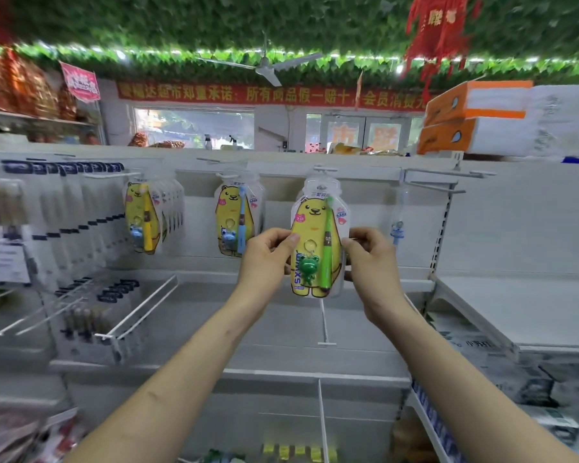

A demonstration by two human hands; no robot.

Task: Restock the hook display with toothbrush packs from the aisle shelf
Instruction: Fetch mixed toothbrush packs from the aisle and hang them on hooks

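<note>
Toothbrush pack (316, 218) upright between left hand (264, 259) and right hand (371, 262) — sides pinched.

Toothbrush pack (318, 242) sits centre, in front of the back panel (422, 228). Left hand (264, 259) pinches its left edge, right hand (371, 262) its right edge. Pack top is at a hook (325, 169); can't tell if it's threaded. To the left hang the near-left packs (234, 222), then the far-left packs (147, 218), stacked front to back. Small pack (397, 225) hangs to the right. Peg (325, 325) juts out below. Boxes (472, 118) sit on top, right.
</note>
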